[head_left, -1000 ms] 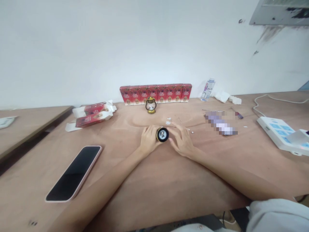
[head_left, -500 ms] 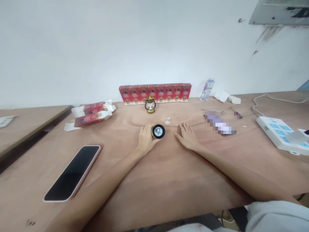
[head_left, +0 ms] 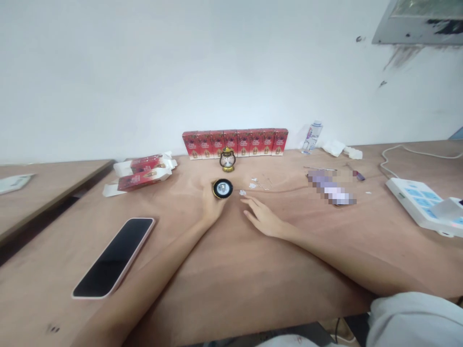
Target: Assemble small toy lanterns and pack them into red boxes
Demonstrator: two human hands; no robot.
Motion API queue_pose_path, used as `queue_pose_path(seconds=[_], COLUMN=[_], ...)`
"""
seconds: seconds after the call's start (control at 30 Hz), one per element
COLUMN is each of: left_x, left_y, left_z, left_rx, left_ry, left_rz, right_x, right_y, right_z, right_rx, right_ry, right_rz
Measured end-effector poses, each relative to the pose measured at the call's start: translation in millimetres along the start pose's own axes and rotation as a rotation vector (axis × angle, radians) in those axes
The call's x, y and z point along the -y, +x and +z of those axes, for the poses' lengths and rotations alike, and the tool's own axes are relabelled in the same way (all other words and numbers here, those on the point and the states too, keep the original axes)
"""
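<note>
Since the earlier frame, the black-rimmed round piece [head_left: 223, 188] has shifted left with the left hand [head_left: 213, 205], whose fingers wrap it; small shapes in its pale recess are unclear. The right hand [head_left: 265, 218] has come closer, fingers extended and loosely spread, tips beside a white scrap [head_left: 242, 193]; contact cannot be told. Behind, a miniature lantern [head_left: 227, 160] stands before eight red cartons [head_left: 243, 143]. Opened red boxes [head_left: 142, 178] lie left, contents hidden. A clear bottle [head_left: 311, 138] stands tilted by the wall.
</note>
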State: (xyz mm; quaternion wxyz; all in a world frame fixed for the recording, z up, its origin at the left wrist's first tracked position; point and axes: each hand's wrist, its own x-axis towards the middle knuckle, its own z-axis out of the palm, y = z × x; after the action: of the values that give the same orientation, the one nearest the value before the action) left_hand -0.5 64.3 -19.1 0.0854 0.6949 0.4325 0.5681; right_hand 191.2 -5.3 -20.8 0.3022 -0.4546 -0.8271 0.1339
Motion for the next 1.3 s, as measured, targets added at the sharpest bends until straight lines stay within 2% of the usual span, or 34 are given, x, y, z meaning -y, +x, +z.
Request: queue_pose_path(seconds=[0.13, 0.2, 0.33, 0.43, 0.53, 0.67, 0.8, 1.0, 1.17, 1.3], left_x=[7.9, 6.7, -1.2, -6.7, -7.4, -2.1, 0.7, 3.1, 4.4, 3.5], left_y=[4.0, 3.9, 3.2, 3.9, 4.6, 4.0, 3.4, 3.2, 3.3, 2.9], left_z=[-2.0, -2.5, -4.3, -5.7, -5.4, -3.0, -1.9, -0.2, 0.7, -0.6], left_rx=[-0.035, -0.016, 0.067, 0.157, 0.205, 0.097, 0.085, 0.067, 0.028, 0.027], left_ry=[-0.058, -0.068, -0.048, -0.058, -0.08, -0.098, -0.098, -0.134, -0.174, -0.17], left_rz=[-0.043, -0.04, -0.003, 0.03, 0.027, -0.048, -0.045, -0.066, -0.114, -0.108], right_x=[-17.7, -29.9, -46.7, -50.9, -51.2, -48.8, -46.4, -49.9, -57.9, -63.4], right_y=[25.2, 38.5, 54.8, 57.1, 55.5, 52.8, 51.4, 51.6, 53.8, 55.2], right_z=[-3.3, -5.6, -7.0, -4.1, -1.9, -3.3, -6.0, -4.2, 0.0, 2.1], right_rx=[-0.221, -0.26, -0.156, -0.046, -0.006, -0.046, -0.103, -0.209, -0.203, -0.238], right_ry=[0.109, 0.121, 0.179, 0.213, 0.155, 0.066, 0.075, 0.364, 0.61, 0.684], right_rz=[-0.008, -0.001, -0.004, -0.073, -0.125, -0.114, -0.073, 0.102, 0.168, 0.229])
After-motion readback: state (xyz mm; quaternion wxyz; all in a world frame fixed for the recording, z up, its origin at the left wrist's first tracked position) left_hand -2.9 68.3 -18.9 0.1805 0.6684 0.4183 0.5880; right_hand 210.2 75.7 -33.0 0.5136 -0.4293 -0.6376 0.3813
